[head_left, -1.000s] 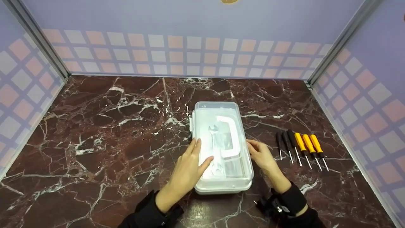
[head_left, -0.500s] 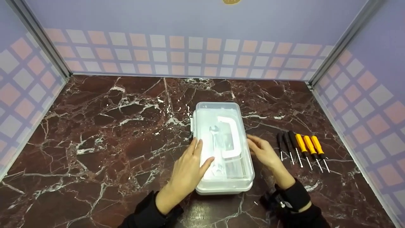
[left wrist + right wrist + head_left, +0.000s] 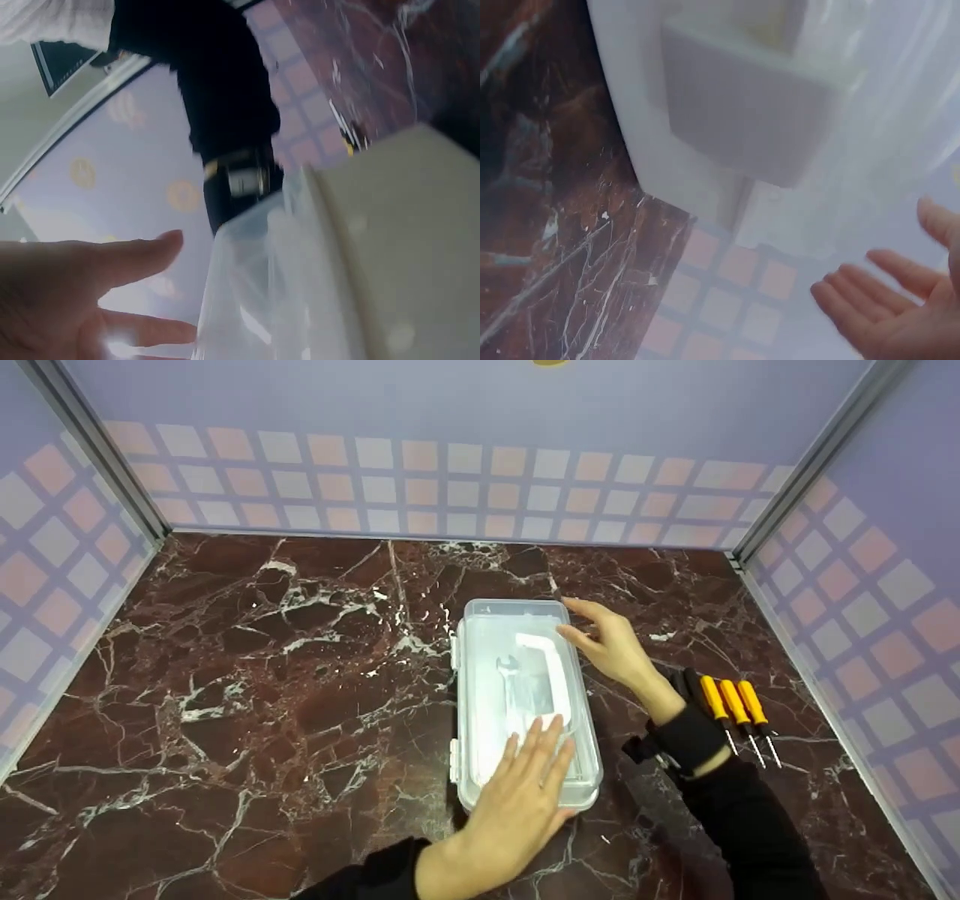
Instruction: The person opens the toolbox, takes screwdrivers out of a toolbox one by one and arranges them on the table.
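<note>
A toolbox (image 3: 484, 697) with a clear lid lies lengthwise in front of me, its lid down. A white handle (image 3: 556, 679) is on the lid, and a wrench (image 3: 510, 682) shows through the plastic. My left hand (image 3: 517, 802) rests on the near end of the lid with straight, spread fingers. At the far right corner is my right hand (image 3: 611, 641), fingers extended beside the lid's edge; whether they touch it I cannot tell. The right wrist view shows a white latch (image 3: 742, 105) on the box's side, apart from the fingers.
Yellow-handled screwdrivers (image 3: 733, 701) lie on the marble-patterned tabletop (image 3: 300, 697) to the right. Black-handled screwdrivers (image 3: 691, 686) next to them are partly hidden by my right forearm. Tiled-pattern walls (image 3: 450, 487) enclose the back and both sides.
My left hand has moved from the box's left side onto the near end of its lid. My right hand has slid away from me along the right side to the far corner.
</note>
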### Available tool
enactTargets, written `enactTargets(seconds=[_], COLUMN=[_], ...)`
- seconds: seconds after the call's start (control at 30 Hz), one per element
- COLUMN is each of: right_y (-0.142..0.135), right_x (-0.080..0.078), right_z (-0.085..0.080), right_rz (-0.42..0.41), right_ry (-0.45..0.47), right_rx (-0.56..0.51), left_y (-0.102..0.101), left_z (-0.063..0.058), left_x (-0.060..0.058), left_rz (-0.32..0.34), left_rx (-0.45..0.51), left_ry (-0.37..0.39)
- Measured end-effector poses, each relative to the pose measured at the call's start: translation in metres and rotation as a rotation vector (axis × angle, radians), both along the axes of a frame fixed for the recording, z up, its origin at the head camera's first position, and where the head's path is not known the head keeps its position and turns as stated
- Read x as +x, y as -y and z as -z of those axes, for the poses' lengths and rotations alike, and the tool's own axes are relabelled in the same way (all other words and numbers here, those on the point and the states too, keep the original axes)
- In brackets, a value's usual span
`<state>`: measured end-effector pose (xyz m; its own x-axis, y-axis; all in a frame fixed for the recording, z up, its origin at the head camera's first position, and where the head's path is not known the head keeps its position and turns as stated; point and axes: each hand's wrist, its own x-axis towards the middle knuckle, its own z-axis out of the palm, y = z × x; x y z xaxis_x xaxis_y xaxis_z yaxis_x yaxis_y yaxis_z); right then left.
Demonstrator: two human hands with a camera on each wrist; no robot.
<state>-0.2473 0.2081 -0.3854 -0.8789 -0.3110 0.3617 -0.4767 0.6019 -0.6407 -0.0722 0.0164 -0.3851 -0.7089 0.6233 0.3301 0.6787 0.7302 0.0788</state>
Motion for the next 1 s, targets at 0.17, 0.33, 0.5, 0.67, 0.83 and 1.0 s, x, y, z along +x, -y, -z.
enactTargets(seconds=[0.17,0.33,0.5,0.67,0.83,1.0], right_y=[0.01,0.013,0.012,0.013,0.008,-0.001], right_x=[-0.017,-0.027,-0.031,-0.031,-0.027,-0.019], right_z=[0.005,0.007,0.009,0.01,0.01,0.012], right_rz=[-0.094,-0.144,-0.14,-0.124,-0.049,0.062], right_ry=[-0.052,-0.054,-0.036,-0.016,-0.033,-0.077], right_rx=[0.107,0.134,0.109,0.102,0.087,0.063], left_y=[-0.016,-0.022,-0.022,-0.017,-0.005,0.012], left_z=[0.015,0.031,0.038,0.039,0.035,0.029], left_x=[0.004,0.002,-0.003,-0.006,-0.008,-0.012], left_rz=[-0.024,-0.047,-0.04,-0.005,0.049,0.074], left_rx=[-0.117,-0.103,-0.042,-0.012,0.046,0.135], left_ry=[-0.13,-0.291,-0.385,-0.372,-0.234,-0.105])
